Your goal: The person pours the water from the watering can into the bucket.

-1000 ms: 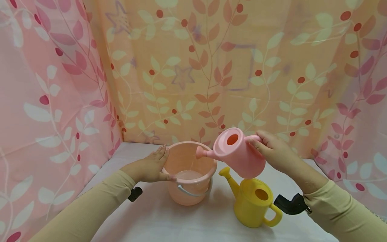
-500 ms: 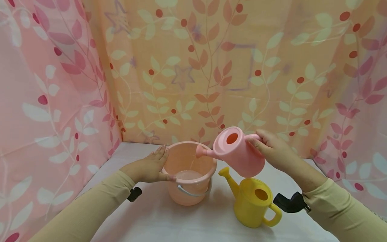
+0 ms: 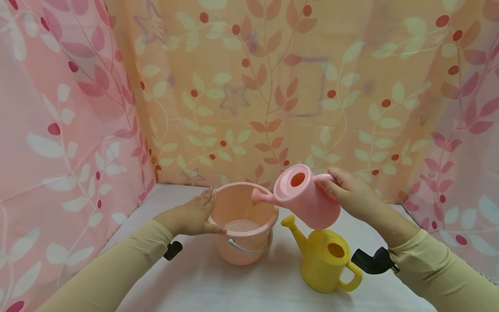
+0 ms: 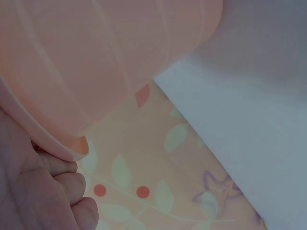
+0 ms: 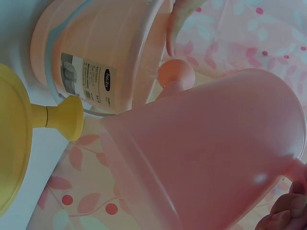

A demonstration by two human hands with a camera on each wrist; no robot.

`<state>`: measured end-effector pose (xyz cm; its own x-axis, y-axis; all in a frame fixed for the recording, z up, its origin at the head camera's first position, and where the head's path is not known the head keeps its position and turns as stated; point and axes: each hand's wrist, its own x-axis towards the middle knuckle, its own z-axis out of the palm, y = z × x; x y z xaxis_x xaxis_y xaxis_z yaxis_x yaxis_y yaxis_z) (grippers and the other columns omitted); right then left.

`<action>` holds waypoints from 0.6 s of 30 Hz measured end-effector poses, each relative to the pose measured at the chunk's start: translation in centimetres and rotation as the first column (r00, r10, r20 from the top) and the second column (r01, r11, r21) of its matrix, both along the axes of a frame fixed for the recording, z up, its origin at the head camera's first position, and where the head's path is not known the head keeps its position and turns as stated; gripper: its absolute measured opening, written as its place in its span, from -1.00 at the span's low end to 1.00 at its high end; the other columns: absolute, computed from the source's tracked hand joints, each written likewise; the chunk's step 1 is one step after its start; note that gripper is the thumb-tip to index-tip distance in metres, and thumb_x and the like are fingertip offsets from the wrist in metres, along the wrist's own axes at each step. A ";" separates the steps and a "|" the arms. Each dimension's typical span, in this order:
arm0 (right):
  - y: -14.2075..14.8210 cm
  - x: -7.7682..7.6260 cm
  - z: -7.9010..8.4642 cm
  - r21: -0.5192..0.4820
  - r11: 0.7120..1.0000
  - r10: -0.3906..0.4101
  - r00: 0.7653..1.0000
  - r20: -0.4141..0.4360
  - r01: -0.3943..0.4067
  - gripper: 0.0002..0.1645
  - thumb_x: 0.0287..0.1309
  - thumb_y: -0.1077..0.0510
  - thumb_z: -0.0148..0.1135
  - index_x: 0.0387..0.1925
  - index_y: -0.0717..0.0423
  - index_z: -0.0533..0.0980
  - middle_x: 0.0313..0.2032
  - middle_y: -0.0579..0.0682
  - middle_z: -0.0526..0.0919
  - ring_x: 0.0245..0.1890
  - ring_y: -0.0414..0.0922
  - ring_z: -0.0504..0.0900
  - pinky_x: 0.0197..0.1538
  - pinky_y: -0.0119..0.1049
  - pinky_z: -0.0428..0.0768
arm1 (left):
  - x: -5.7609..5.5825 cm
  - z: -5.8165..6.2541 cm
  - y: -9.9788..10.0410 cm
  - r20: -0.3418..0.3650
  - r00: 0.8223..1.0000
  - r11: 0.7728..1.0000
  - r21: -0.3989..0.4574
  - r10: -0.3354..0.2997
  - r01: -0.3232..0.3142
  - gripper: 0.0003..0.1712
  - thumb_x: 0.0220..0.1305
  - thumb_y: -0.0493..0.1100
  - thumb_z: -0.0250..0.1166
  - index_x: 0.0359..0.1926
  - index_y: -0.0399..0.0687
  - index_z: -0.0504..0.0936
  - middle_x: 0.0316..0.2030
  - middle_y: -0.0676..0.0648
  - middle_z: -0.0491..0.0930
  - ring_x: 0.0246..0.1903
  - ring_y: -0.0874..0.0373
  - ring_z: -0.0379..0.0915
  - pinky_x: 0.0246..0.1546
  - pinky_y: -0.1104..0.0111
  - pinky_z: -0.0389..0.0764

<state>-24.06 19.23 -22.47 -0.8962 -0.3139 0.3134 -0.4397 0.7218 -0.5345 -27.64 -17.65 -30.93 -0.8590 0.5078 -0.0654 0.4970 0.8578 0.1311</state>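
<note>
By its handle, my right hand (image 3: 347,188) grips a pink watering can (image 3: 308,203), held in the air and tipped to the left. Its spout head sits over the right part of a peach bucket (image 3: 244,251), and a thin stream of water falls inside. Water lies at the bucket's bottom. My left hand (image 3: 191,214) rests on the bucket's left rim with straight fingers; the left wrist view shows the fingertips (image 4: 72,187) along the rim. Below the pink can, a yellow watering can (image 3: 323,268) stands upright on the table. The right wrist view shows a label (image 5: 86,79) on the bucket.
The bucket's pale handle (image 3: 247,249) hangs down at its front. A white cloth (image 3: 187,281) covers the table. Leaf-patterned curtains (image 3: 234,86) stand behind and at both sides. Black wrist mounts (image 3: 372,261) hang under the sleeves.
Hardly anything differs: the whole head view has shifted very slightly. My right hand keeps the pink watering can tipped over the bucket, and my left hand stays on the rim.
</note>
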 end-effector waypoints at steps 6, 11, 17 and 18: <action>0.0 0.0 0.0 -0.008 1.000 -0.001 1.000 0.011 0.001 -0.57 0.23 -0.17 0.01 -0.45 0.11 0.33 -0.59 -0.01 0.31 -0.49 -0.08 0.34 -0.52 -0.33 0.34 | 0.0 0.0 0.0 -0.002 1.000 1.000 0.002 0.001 -0.001 0.35 -0.05 0.57 0.00 0.36 -0.44 -0.18 0.36 -0.39 -0.28 0.37 -0.17 -0.38 0.30 0.00 -0.08; -0.1 -0.1 0.0 -0.012 1.000 0.002 1.000 0.017 -0.001 -0.58 0.23 -0.17 0.01 -0.44 0.11 0.34 -0.58 0.00 0.33 -0.48 -0.07 0.35 -0.51 -0.33 0.36 | 0.0 0.0 0.0 -0.001 1.000 1.000 0.000 0.003 -0.003 0.35 -0.05 0.57 0.00 0.36 -0.44 -0.18 0.36 -0.39 -0.29 0.37 -0.17 -0.39 0.30 0.00 -0.09; -0.1 -0.1 0.1 -0.016 1.000 0.007 1.000 0.020 -0.006 -0.58 0.24 -0.17 0.00 -0.42 0.11 0.35 -0.56 0.01 0.33 -0.45 -0.06 0.36 -0.49 -0.32 0.37 | 0.0 -0.1 0.0 -0.005 1.000 1.000 -0.002 -0.001 0.001 0.35 -0.05 0.57 0.00 0.36 -0.45 -0.17 0.36 -0.40 -0.29 0.37 -0.18 -0.38 0.30 -0.01 -0.09; -0.2 -0.1 0.0 -0.017 1.000 0.007 1.000 0.018 -0.007 -0.58 0.23 -0.17 0.01 -0.42 0.11 0.34 -0.56 0.01 0.33 -0.45 -0.06 0.36 -0.49 -0.32 0.37 | 0.0 -0.1 0.0 -0.004 1.000 1.000 -0.003 -0.002 0.002 0.35 -0.05 0.58 -0.01 0.36 -0.44 -0.17 0.36 -0.40 -0.30 0.37 -0.17 -0.38 0.30 -0.01 -0.09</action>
<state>-24.17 19.08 -22.43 -0.8996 -0.3151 0.3023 -0.4348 0.7092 -0.5549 -27.66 -17.68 -31.01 -0.8584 0.5090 -0.0636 0.4990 0.8573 0.1264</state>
